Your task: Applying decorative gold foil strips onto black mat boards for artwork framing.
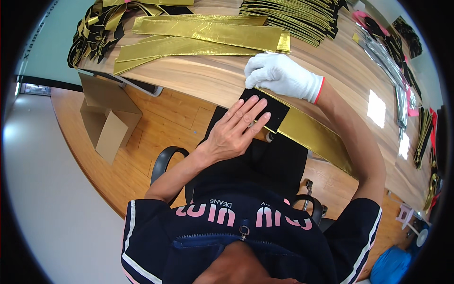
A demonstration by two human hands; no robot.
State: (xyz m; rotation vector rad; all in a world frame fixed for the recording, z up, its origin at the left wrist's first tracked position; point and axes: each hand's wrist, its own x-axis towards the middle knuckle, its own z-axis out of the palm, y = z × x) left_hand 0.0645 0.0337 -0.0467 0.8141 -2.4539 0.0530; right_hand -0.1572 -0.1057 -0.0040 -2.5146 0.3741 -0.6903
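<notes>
A long gold strip [316,134] lies along the near edge of the table, with a black section [279,113] at its left end. My bare left hand [236,127] rests flat on that black section, its fingers stretched out and slightly spread. In a white glove, my right hand [281,75] has its fingers curled together, the tips touching the far edge of the black section. What the gloved fingers pinch, if anything, is hidden. My right forearm covers part of the strip's right end.
Loose gold strips [227,35] lie across the far side of the table. Behind them is a dense stack of gold-and-black strips [295,16]; a tangled bundle [97,31] sits far left. Silver strips [388,59] lie right. An open cardboard box [106,118] stands on the floor.
</notes>
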